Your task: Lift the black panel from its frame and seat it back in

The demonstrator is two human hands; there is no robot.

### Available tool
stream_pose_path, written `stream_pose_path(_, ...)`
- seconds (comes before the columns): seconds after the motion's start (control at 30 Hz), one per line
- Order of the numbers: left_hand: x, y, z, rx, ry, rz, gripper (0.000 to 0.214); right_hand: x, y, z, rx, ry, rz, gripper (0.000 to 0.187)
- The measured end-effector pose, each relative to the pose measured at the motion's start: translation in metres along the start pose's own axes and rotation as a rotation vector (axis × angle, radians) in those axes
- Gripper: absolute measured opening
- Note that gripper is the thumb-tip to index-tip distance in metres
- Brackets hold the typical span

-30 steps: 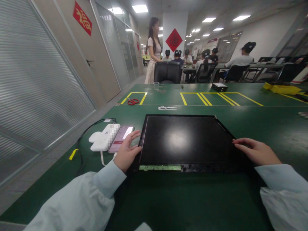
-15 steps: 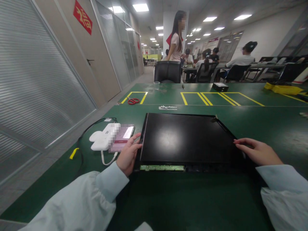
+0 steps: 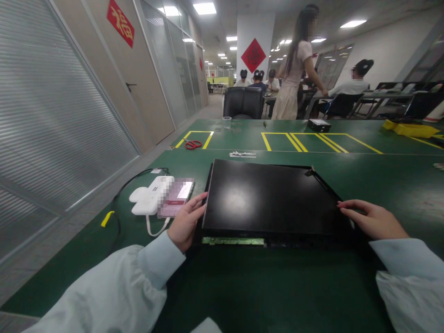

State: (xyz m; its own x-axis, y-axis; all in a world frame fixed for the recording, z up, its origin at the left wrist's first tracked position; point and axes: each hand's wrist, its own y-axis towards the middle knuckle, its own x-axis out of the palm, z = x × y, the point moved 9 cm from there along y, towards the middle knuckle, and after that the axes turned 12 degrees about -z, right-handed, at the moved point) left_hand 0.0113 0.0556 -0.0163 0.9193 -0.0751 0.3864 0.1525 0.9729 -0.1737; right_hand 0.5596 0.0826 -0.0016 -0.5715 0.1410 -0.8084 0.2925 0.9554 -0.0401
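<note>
A flat black display panel (image 3: 263, 199) lies on the green table (image 3: 260, 286) in front of me, over a dark frame (image 3: 312, 241). A green circuit strip (image 3: 232, 241) shows along its near edge. My left hand (image 3: 185, 222) is closed round the panel's left edge, fingers curled against it. My right hand (image 3: 371, 221) lies on the panel's right edge with its fingers stretched out flat; its thumb is hidden. The panel's far edge sits a little above the frame.
A phone (image 3: 175, 193) and a white device (image 3: 149, 199) with a cable lie just left of my left hand. Farther back are red scissors (image 3: 192, 144), a clear cup (image 3: 226, 122), a black box (image 3: 318, 124) and a black chair (image 3: 243, 102). A person (image 3: 294, 78) stands behind the table; others sit beyond.
The panel's far edge has risen slightly off the frame. My left fingers have closed tighter on its left edge. The standing person has walked from left to right behind the table.
</note>
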Motion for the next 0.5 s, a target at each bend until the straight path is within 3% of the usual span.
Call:
stream_pose_path(0.13,0.003,0.000,0.000,-0.019,0.038,-0.006,0.051,0.002,0.001,0.001,-0.005,0.010,-0.019,0.045)
stream_pose_path(0.3,0.002,-0.001,0.012,0.070,0.111,0.032,0.051,0.003,0.000,-0.004,-0.011,-0.014,-0.033,0.047)
stream_pose_path(0.5,0.005,-0.004,0.018,0.125,0.156,-0.042,0.048,0.003,-0.003,-0.008,0.005,-0.019,-0.037,0.046)
